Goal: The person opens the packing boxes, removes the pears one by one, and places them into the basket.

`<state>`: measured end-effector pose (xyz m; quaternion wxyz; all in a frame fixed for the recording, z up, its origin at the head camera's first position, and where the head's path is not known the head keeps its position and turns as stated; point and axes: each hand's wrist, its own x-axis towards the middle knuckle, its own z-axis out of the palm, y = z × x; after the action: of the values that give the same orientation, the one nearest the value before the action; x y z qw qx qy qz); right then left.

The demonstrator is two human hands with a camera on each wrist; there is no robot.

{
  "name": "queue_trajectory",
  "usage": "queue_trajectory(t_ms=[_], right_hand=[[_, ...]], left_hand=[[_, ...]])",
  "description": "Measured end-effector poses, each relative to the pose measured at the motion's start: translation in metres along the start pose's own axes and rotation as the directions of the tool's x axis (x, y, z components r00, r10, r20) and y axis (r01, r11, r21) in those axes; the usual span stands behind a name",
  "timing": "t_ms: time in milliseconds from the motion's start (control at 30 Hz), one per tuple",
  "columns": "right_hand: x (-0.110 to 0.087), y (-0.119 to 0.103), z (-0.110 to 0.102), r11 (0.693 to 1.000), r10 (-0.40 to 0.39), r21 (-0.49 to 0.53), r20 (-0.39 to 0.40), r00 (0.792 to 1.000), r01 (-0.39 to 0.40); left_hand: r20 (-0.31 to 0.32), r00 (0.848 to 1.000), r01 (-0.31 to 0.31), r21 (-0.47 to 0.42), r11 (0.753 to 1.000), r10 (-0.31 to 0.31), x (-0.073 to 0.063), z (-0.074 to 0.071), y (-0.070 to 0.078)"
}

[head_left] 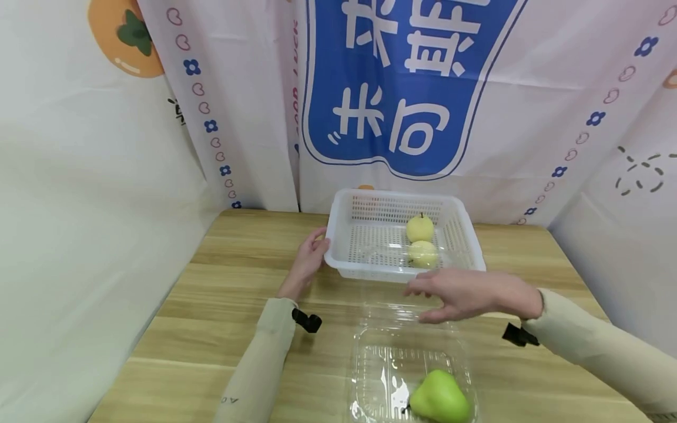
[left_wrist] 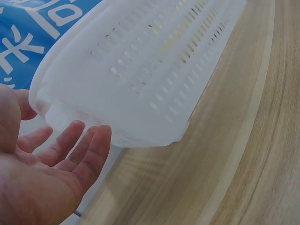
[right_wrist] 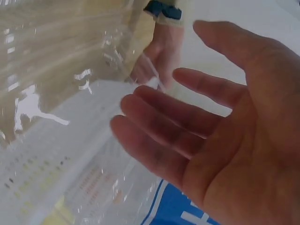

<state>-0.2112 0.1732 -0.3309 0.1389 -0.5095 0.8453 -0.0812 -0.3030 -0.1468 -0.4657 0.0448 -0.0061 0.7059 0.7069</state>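
My left hand (head_left: 309, 258) holds the left end of a white plastic basket (head_left: 344, 267), its thumb by the rim and its fingers at the outer wall (left_wrist: 93, 112). Two round pale-yellow pears (head_left: 419, 228) lie in the basket's right half. Hovering in front of the basket, my right hand (head_left: 465, 294) has its fingers spread and holds nothing. Below it a clear plastic clamshell box (head_left: 362, 376) stands unfolded, its transparent lid (head_left: 381, 299) reaching up toward the basket. A green pear (head_left: 441, 396) rests in the box's near right corner.
The wood-grain table (head_left: 211, 329) carries everything. A printed cloth (head_left: 254, 88) with a large blue panel (head_left: 391, 88) hangs behind the basket at the table's back edge, and white cloth closes in both sides.
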Motion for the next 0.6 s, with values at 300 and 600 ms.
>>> queue_trajectory(t_ms=[300, 600], right_hand=[[0.004, -0.026, 0.025, 0.996, 0.083, -0.008, 0.234, 0.969, -0.083], [0.001, -0.041, 0.059, 0.998, -0.011, -0.059, 0.354, 0.935, 0.034]], left_hand=[[-0.007, 1.0, -0.005, 0.008, 1.0, 0.005, -0.001, -0.004, 0.001], [0.019, 1.0, -0.001, -0.023, 1.0, 0.001, 0.0, -0.003, -0.001]])
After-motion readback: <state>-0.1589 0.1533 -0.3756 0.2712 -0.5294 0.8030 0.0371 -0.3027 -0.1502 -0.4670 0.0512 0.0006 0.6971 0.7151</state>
